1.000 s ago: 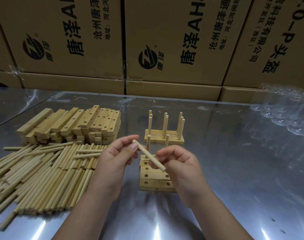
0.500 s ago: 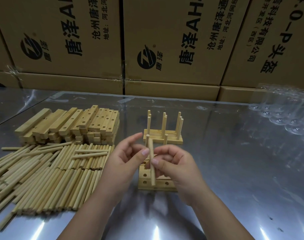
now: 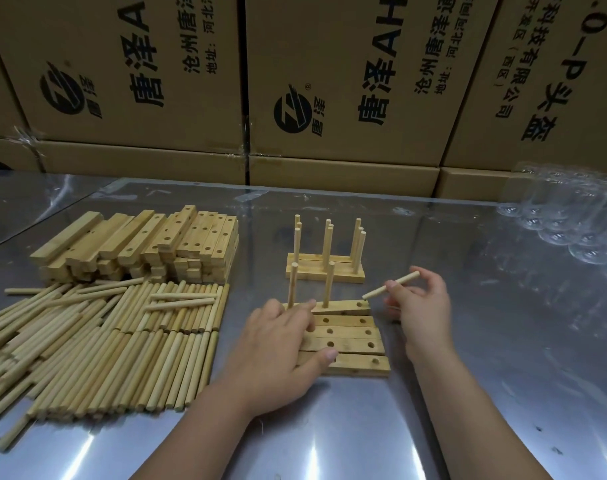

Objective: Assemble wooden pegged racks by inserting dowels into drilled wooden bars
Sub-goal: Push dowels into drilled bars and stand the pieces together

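Note:
Several drilled wooden bars (image 3: 347, 341) lie side by side in front of me. The farthest bar (image 3: 343, 305) carries two upright dowels and is tilted, its right end raised; the hole at that end is empty. My left hand (image 3: 277, 351) lies flat over the left ends of the bars, fingers spread. My right hand (image 3: 419, 306) pinches a loose dowel (image 3: 392, 285), slanted, its lower tip just above the empty right hole. Behind stand finished racks (image 3: 326, 268) with upright pegs.
A heap of loose dowels (image 3: 97, 341) covers the table's left side, with a stack of drilled bars (image 3: 139, 247) behind it. Cardboard boxes (image 3: 329, 81) wall off the back. Clear plastic packaging (image 3: 572, 216) lies at the far right on the shiny table (image 3: 485, 393).
My left hand let go of the dowel and dropped flat onto the bars. My right hand carried the dowel to the right, its tip now by the far bar's right hole.

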